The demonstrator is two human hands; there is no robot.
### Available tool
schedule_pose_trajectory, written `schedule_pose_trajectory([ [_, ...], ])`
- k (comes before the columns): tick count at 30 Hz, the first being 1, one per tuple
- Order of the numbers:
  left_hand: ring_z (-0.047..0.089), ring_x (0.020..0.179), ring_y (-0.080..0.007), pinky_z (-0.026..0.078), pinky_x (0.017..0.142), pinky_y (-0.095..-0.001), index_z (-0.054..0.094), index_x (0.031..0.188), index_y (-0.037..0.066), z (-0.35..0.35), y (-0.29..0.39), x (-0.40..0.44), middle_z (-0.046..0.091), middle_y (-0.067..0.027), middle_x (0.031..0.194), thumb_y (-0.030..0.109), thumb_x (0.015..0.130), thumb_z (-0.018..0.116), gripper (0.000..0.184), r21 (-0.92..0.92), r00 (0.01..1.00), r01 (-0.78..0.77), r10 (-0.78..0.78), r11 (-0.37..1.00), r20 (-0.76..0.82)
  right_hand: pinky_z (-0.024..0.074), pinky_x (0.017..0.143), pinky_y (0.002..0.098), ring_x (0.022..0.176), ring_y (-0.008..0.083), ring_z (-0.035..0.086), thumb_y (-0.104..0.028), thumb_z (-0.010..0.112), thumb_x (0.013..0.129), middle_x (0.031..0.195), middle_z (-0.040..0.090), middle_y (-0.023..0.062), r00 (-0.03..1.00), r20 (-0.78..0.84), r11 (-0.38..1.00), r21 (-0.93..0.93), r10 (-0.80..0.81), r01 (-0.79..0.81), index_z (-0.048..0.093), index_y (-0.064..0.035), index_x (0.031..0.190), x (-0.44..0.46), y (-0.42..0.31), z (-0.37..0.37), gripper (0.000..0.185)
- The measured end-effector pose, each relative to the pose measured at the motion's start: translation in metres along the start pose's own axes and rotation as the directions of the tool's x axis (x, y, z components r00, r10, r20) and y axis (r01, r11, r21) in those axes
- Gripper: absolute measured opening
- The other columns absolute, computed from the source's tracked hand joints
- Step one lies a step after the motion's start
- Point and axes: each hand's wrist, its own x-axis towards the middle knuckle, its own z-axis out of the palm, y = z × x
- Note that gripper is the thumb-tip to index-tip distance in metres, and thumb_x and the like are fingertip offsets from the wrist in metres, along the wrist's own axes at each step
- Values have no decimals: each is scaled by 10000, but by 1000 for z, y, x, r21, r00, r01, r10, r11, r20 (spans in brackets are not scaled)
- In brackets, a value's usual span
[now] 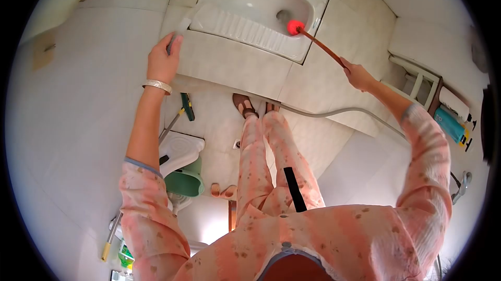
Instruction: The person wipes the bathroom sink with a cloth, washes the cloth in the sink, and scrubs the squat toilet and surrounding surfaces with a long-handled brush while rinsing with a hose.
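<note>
My left hand (164,59) is closed around the grey handle of a white brush (183,24), which points toward the left rim of a white squat toilet (255,30). On the right, my right hand (357,74) grips the end of a thin brown stick (323,47). The stick's red round head (295,27) rests in the toilet bowl beside the dark drain opening (283,16).
A grey hose (334,112) crosses below the raised step. A squeegee (187,108), a green bucket (185,182) and slippers (222,190) are at lower left. Bottles (450,123) and a white rack (417,80) stand at right.
</note>
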Motion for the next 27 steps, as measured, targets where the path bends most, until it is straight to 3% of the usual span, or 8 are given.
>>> schedule_pose_trajectory([
  [3, 600, 744, -225, 465, 709, -297, 581, 1092, 12, -3, 3, -5, 638, -155, 858, 329, 854, 553, 397, -10, 998, 36, -36, 999, 42, 500, 654, 427, 746, 371, 610, -100, 358, 861, 899, 605, 245, 975, -4, 970, 103, -222, 222, 339, -140, 1328, -9, -28, 21, 469],
  [6, 601, 750, -247, 463, 707, -309, 581, 1082, 12, -2, 10, -10, 635, -164, 859, 329, 856, 546, 391, -9, 995, 38, -37, 999, 92, 419, 360, 358, 355, 235, 459, -115, 319, 883, 654, 529, 163, 960, -39, 856, 443, -276, 264, 334, -130, 1322, -18, -126, 22, 439],
  [15, 597, 772, -290, 463, 709, -329, 585, 1073, 25, -3, 10, 1, 631, -172, 872, 338, 857, 538, 384, 14, 997, -9, 8, 1000, 70, 388, 330, 328, 359, 194, 452, -109, 338, 894, 619, 514, 104, 962, -136, 899, 343, -238, 271, 375, -194, 1322, -16, -5, 38, 438],
  [19, 599, 775, -299, 464, 708, -335, 589, 1071, 29, -1, -3, 3, 631, -176, 874, 344, 857, 535, 385, 36, 999, -13, 12, 999, 35, 432, 367, 358, 400, 242, 513, -133, 367, 891, 684, 578, 183, 979, -70, 836, 513, -189, 198, 343, -196, 1346, -18, -114, 44, 460],
  [21, 600, 768, -311, 464, 696, -351, 592, 1065, 28, 0, 0, 5, 632, -178, 862, 352, 858, 531, 390, 72, 998, 8, -12, 997, 55, 467, 446, 410, 452, 316, 549, -134, 405, 875, 675, 571, 256, 929, -93, 834, 417, -357, 362, 320, -75, 1333, -6, -159, 38, 470],
  [22, 600, 768, -311, 464, 696, -351, 592, 1065, 28, 1, 0, 5, 632, -178, 862, 352, 858, 531, 390, 74, 998, 8, -13, 997, 64, 471, 503, 448, 485, 369, 556, -140, 403, 875, 693, 576, 280, 713, -408, 745, 110, -570, 658, 339, -46, 1311, 51, -138, 70, 450],
  [23, 599, 762, -317, 465, 693, -355, 593, 1060, 28, 1, 0, 6, 631, -180, 853, 355, 859, 527, 389, 55, 999, -28, 25, 998, 48, 465, 549, 474, 562, 401, 573, -139, 399, 871, 706, 574, 283, 901, -174, 887, 180, -396, 425, 334, -62, 1314, 41, -149, 38, 454],
  [27, 592, 746, -327, 465, 687, -359, 595, 1044, 28, 0, 3, 14, 625, -184, 828, 363, 860, 521, 389, 26, 998, -69, 69, 997, 16, 496, 576, 424, 693, 308, 621, 0, 495, 740, 793, 627, 146, 829, -143, 643, -706, -541, 298, 138, -246, 1409, 82, -105, -46, 797],
])
